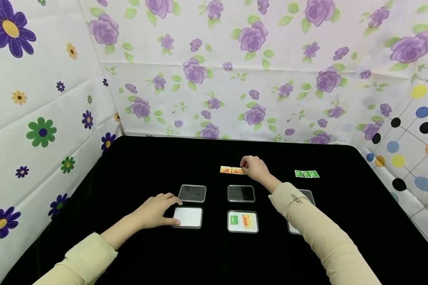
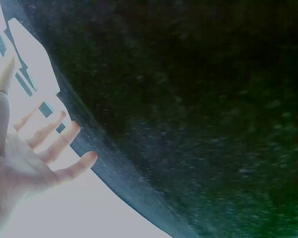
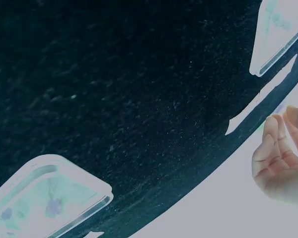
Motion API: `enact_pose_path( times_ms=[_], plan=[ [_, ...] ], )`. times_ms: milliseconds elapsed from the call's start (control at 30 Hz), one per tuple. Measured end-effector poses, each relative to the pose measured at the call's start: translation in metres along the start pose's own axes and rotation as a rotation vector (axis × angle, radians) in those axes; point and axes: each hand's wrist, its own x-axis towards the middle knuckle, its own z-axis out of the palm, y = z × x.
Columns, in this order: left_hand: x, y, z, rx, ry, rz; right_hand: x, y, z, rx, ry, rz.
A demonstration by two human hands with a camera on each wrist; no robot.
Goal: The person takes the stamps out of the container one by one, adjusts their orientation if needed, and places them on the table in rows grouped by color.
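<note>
While right fingers (image 1: 247, 160) touch cards (image 1: 226, 170), left fingers (image 1: 172, 200) spread near cases (image 1: 191, 217).

Lettering (image 1: 297, 198), right sleeve (image 1: 322, 237), too small to read

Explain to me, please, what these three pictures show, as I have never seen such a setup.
There is no machine here: a person works with two bare hands. The wide picture comes from a head camera; the other two, washed out, come from wrist cameras. On the black cloth lie clear plastic cases in two rows, the rightmost partly hidden by the right sleeve. The front left case is white inside; the front middle case shows a green and an orange picture. Beyond lie a row of orange cards and three green cards. The left hand is spread, its thumb at the front left case. The right hand is at the orange row's right end; whether it pinches a card, I cannot tell.
</note>
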Motion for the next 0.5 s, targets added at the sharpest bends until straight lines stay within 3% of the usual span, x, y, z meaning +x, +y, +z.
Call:
enact_pose_path(
  times_ms=[300,500],
  plan=[
    [0.017,0.016,-0.011,0.008,-0.013,0.087,-0.016,0.002,-0.01,-0.015,-0.015,-0.05],
    [0.029,0.028,-0.009,0.01,-0.023,0.151,-0.025,0.007,-0.009,-0.026,-0.002,-0.102]
  ],
)
